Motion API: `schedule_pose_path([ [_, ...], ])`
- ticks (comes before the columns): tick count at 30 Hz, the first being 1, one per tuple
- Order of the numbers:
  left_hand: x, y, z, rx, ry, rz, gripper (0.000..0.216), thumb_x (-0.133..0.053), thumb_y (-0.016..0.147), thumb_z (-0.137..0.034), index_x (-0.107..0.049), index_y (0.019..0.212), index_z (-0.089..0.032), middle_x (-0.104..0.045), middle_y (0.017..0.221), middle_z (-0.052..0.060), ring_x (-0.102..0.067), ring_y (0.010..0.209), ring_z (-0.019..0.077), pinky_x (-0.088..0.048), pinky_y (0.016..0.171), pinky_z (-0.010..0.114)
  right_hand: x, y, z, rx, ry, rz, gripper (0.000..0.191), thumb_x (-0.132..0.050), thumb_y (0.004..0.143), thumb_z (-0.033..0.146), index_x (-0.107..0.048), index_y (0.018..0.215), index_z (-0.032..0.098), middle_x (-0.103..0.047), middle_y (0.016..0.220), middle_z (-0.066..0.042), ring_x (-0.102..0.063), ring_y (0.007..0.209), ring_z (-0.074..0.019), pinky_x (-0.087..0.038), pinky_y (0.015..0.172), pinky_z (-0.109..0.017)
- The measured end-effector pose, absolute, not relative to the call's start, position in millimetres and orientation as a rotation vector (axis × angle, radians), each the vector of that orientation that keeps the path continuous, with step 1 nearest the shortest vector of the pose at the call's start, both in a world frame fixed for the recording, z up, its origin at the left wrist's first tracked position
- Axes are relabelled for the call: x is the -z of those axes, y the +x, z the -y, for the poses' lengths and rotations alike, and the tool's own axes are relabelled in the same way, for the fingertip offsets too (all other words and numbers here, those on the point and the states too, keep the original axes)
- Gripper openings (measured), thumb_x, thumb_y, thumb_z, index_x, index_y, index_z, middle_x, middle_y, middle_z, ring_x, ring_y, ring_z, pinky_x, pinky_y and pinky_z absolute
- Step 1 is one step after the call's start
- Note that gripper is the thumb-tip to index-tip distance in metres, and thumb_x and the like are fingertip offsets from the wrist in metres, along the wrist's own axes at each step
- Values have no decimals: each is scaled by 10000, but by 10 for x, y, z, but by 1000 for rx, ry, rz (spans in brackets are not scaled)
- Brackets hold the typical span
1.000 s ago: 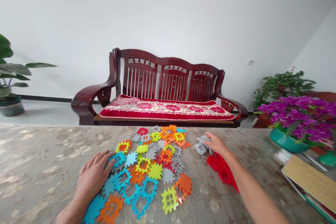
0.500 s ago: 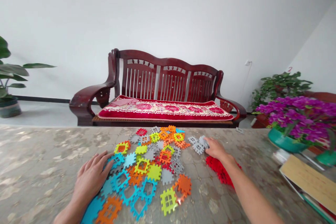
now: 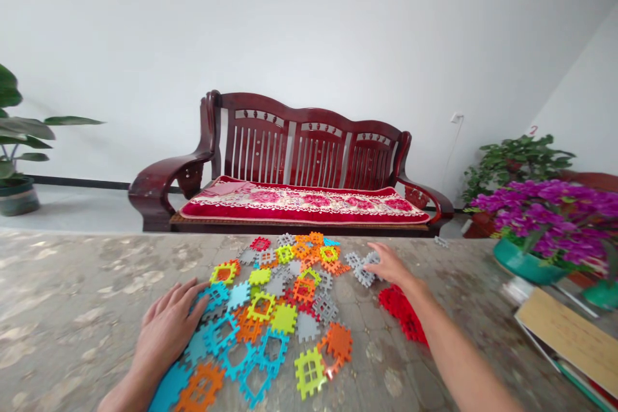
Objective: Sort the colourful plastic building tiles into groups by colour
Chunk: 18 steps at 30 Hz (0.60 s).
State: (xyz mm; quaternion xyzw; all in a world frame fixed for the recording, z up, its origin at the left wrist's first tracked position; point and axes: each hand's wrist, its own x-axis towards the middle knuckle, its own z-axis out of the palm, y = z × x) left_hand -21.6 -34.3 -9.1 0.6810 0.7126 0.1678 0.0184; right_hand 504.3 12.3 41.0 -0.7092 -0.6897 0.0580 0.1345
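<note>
My left hand [image 3: 171, 312] lies open on the table, its fingertips touching the edge of a blue plastic interlocking piece [image 3: 215, 294]. My right hand [image 3: 390, 266] is over a small group of grey interlocking pieces [image 3: 362, 267], thumb and fingers apart. A heap of red pieces [image 3: 403, 312] sits beside my right forearm, which partly covers it. Between my hands spreads a loose pile of square pieces with toothed edges: yellow-green ones [image 3: 284, 317], orange ones [image 3: 339, 339], grey ones [image 3: 307, 327] and blue ones. Some have window-like cutouts.
The patterned table cover [image 3: 72, 322] runs under everything. A lone grey piece [image 3: 441, 241] lies near the far edge. On the right stand a teal pot [image 3: 524, 262] of purple flowers and a cardboard-coloured box or book [image 3: 572, 335]. Beyond the table is a dark wooden bench [image 3: 309, 148].
My right hand has let go of a light grey piece among the grey group, and its fingers have spread. The left hand stays where it was.
</note>
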Motion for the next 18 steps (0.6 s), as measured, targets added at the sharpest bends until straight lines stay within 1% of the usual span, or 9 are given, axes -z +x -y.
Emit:
schedule_pose_path([
  [3, 90, -207, 345, -512, 2110, -2223, 484, -324, 940, -416, -632, 1284, -271, -572, 1416, 42, -427, 1371, 269, -314, 1139, 454, -372, 4906, -41, -288, -2097, 2103, 862, -712, 701, 516, -406, 1470, 275, -290, 1579, -123, -257, 1447, -326, -239, 1140, -491],
  [5, 88, -203, 348, -512, 2106, -2227, 481, -325, 940, -415, -633, 1282, -275, -573, 1415, 38, -431, 1369, 268, -315, 1137, 454, -349, 4817, 11, -318, -2144, 2171, 829, -684, 730, 552, -385, 1474, 343, -219, 1612, -82, -154, 1475, -351, -174, 1138, -566],
  [6, 87, -203, 349, -513, 2105, -2228, 480, -325, 940, -413, -634, 1281, -275, -573, 1415, 38, -430, 1370, 268, -318, 1136, 454, -341, 4784, 26, -320, -2166, 2186, 781, -656, 756, 559, -391, 1466, 367, -216, 1615, -64, -129, 1478, -356, -157, 1129, -597],
  [8, 84, -203, 353, -511, 2110, -2228, 483, -324, 940, -413, -635, 1280, -270, -573, 1415, 41, -426, 1373, 270, -323, 1133, 454, -330, 4752, 29, -307, -2187, 2196, 667, -594, 809, 553, -441, 1434, 376, -266, 1598, -55, -156, 1470, -350, -170, 1118, -603],
  [10, 78, -203, 357, -496, 2114, -2230, 489, -319, 940, -417, -633, 1284, -266, -567, 1422, 41, -425, 1374, 271, -327, 1130, 452, -325, 4771, 1, -268, -2180, 2201, 582, -566, 832, 521, -520, 1384, 342, -359, 1551, -75, -245, 1438, -327, -221, 1117, -542],
  [12, 73, -201, 359, -482, 2108, -2232, 486, -323, 939, -418, -631, 1286, -274, -568, 1421, 36, -427, 1373, 269, -328, 1129, 448, -319, 4829, -36, -221, -2172, 2201, 538, -565, 833, 490, -574, 1339, 308, -435, 1495, -94, -320, 1395, -302, -271, 1102, -478],
  [14, 74, -200, 359, -491, 2101, -2233, 475, -335, 937, -412, -630, 1287, -286, -571, 1419, 28, -428, 1371, 262, -318, 1136, 443, -313, 4904, -59, -180, -2190, 2172, 518, -562, 835, 466, -589, 1322, 292, -467, 1465, -100, -355, 1368, -284, -298, 1084, -453],
  [16, 82, -200, 355, -513, 2098, -2229, 466, -350, 934, -406, -629, 1288, -291, -571, 1419, 27, -428, 1369, 256, -304, 1144, 443, -311, 4971, -56, -157, -2226, 2133, 502, -555, 838, 448, -594, 1314, 293, -469, 1465, -95, -362, 1362, -280, -303, 1077, -464],
  [18, 94, -204, 347, -516, 2093, -2225, 463, -354, 932, -408, -631, 1285, -292, -567, 1423, 28, -426, 1371, 255, -298, 1147, 445, -326, 5005, -37, -136, -2279, 2092, 491, -564, 829, 442, -604, 1298, 303, -462, 1476, -86, -339, 1379, -301, -283, 1080, -516],
])
